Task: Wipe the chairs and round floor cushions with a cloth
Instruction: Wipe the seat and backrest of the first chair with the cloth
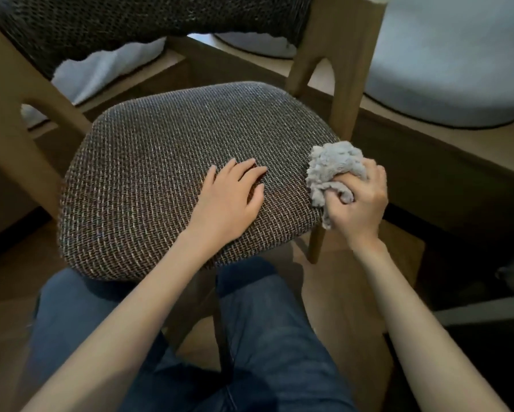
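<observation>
view from above, looking down at a wooden chair [343, 84]. its woven brown-grey seat [148, 179] fills the middle of the view, and the matching woven backrest [131, 22] crosses the top edge.

the left hand [232, 197] lies palm down on the seat, right of its centre. the fingers are straight and slightly spread, so its grip is open and holds nothing.

the right hand [360, 203] is at the right rim of the seat, its grip closed in a fist round a crumpled grey cloth [333, 168]. the cloth bulges out above the curled fingers, a short tail hangs below the fist, and the bunched part sits against the seat's right edge.

a pale grey round cushion [443, 69] rests on a raised wooden platform [458, 138] at upper right, behind the chair's rear right leg. parts of two more pale cushions show in the gap under the backrest, one at left [107, 66] and one at centre [255, 44].

the person's legs in blue jeans [264, 337] are at the seat's near edge, above a wooden floor [339, 292].
</observation>
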The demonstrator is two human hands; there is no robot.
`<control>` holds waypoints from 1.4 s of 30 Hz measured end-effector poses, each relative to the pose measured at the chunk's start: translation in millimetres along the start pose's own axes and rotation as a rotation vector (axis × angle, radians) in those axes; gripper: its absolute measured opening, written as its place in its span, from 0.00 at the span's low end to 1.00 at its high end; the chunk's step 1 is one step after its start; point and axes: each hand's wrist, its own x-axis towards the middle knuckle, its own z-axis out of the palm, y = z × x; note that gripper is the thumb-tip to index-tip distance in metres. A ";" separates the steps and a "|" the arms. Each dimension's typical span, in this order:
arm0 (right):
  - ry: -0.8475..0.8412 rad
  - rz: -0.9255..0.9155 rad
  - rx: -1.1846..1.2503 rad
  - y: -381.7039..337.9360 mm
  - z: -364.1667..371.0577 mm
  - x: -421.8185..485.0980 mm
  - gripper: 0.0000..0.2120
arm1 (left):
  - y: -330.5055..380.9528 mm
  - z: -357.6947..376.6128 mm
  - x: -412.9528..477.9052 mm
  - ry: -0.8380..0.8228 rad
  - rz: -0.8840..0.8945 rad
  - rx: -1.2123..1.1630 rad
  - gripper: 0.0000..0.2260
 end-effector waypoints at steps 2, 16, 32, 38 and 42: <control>0.036 0.060 -0.003 -10.5 6.5 -10.3 0.09 | -0.8 1.4 6.4 0.019 -0.009 -0.035 0.19; 0.035 0.509 0.123 40.1 16.6 46.2 0.18 | -4.8 3.7 11.7 0.095 -0.009 -0.100 0.17; -0.002 -0.059 0.095 -108.0 35.9 -84.0 0.10 | -49.3 -29.8 -31.8 0.136 -0.081 -0.169 0.14; -0.236 -0.220 0.258 -201.1 66.5 -111.0 0.10 | -111.8 -72.9 -72.7 0.179 -0.213 -0.227 0.12; -0.227 -0.267 0.229 -202.9 68.6 -109.2 0.10 | -134.0 -89.8 -81.6 0.198 -0.241 -0.222 0.11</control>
